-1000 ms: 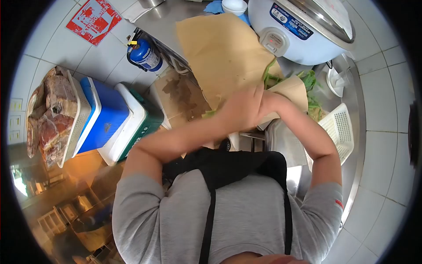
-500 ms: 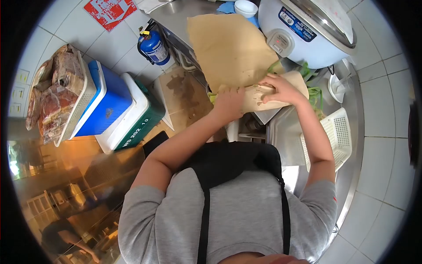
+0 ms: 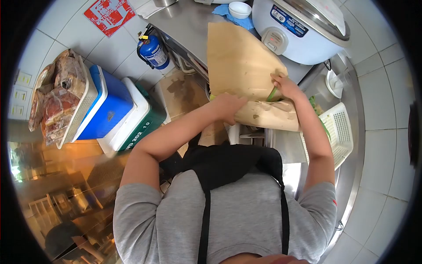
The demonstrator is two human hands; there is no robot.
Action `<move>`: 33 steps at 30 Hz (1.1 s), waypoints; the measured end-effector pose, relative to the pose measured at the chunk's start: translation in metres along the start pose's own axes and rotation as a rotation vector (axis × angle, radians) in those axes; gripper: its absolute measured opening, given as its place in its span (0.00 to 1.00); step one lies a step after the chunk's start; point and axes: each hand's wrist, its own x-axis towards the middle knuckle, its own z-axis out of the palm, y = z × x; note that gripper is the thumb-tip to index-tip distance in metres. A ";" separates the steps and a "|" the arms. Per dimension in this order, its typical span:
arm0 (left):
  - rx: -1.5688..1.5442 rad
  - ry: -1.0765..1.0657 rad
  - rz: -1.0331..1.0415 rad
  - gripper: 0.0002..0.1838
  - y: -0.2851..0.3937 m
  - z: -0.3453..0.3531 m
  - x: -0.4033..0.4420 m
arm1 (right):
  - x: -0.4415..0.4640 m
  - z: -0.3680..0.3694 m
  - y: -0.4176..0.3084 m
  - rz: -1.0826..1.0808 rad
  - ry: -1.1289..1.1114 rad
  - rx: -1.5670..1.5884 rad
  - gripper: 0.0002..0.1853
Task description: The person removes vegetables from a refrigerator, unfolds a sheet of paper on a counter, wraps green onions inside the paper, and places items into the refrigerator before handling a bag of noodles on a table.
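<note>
A large sheet of brown paper (image 3: pixel 239 57) lies over the steel counter, its near end rolled into a thick bundle (image 3: pixel 268 115). Green leafy stalks (image 3: pixel 272 93) show at the fold, and more greens stick out past the roll's right end. My left hand (image 3: pixel 229 108) is closed over the left end of the roll. My right hand (image 3: pixel 285 86) pinches the right edge of the flat part of the sheet, just beyond the roll. Its fingertips are partly hidden by the paper.
A large white rice cooker (image 3: pixel 299 33) stands behind the sheet, with white bowls (image 3: pixel 240 9) beside it. At right are a white perforated basket (image 3: pixel 338 132) and a clear container (image 3: pixel 323 86). Coolers (image 3: pixel 105 103), a basket of packed meat (image 3: pixel 63 94) and a blue fire extinguisher (image 3: pixel 154 53) stand left.
My right hand has moved from on top of the roll to the sheet's right edge. The roll has come a little nearer to me, and the flat sheet has shifted right.
</note>
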 end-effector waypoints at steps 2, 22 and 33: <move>-0.078 -0.055 0.031 0.33 0.000 -0.004 -0.004 | 0.004 -0.006 0.007 -0.026 -0.120 -0.011 0.20; -0.192 -0.594 0.087 0.43 -0.044 -0.034 0.081 | -0.078 -0.054 -0.057 -0.008 0.174 -0.105 0.26; 0.115 0.022 0.061 0.52 -0.003 -0.034 0.035 | -0.062 -0.028 -0.069 -0.206 -0.225 0.209 0.43</move>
